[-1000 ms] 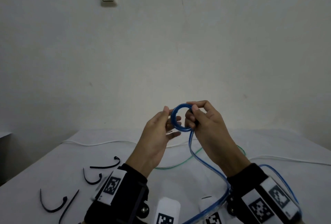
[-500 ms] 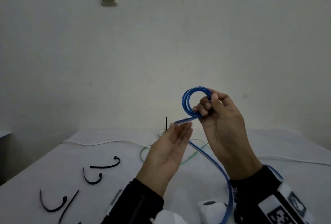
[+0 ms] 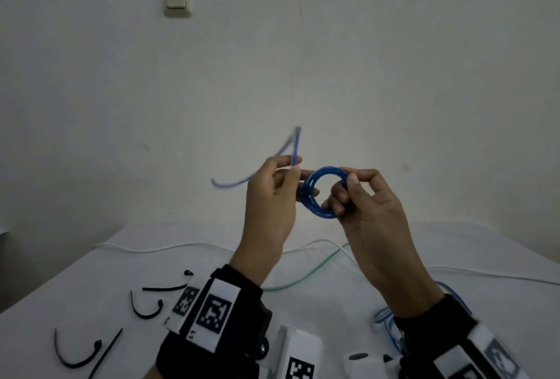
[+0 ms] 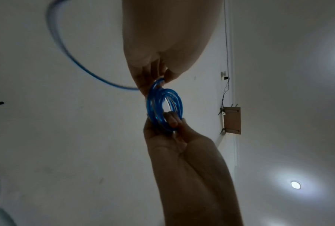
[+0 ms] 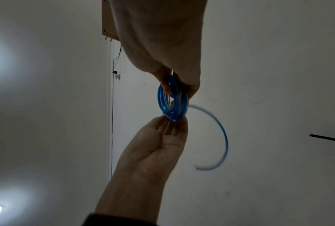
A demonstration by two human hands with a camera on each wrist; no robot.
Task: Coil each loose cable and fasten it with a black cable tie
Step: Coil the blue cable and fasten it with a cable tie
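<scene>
We note a white table (image 3: 303, 312) running under a pale wall (image 3: 394, 75) that carries a switch plate (image 3: 176, 1).

Across the far half of the table we find a white cable (image 3: 157, 249) lying roughly left to right, and a green cable (image 3: 306, 276) slanting from near centre toward the far right.

Both hands are raised above the table, in front of the wall. The right hand (image 3: 368, 200) grips the blue cable (image 3: 324, 192) where it is wound into a small ring of several turns, thumb on the upper rim and curled fingers on the lower right rim. In the head view the ring stands upright, its opening facing us. The right wrist view (image 5: 172, 100) and the left wrist view (image 4: 163, 107) show it nearly edge-on.

The left hand (image 3: 272, 197) pinches the free length of the same cable just left of the ring. From that pinch the strand rises steeply, bends sharply, and falls away to the left in a blurred arc. Its tip is too smeared to judge.

A further part of the blue cable lies in loose loops on the table by the right wrist.

Four black cable ties (image 3: 148, 309) lie curved on the near left of the table, apart from the hands.
</scene>
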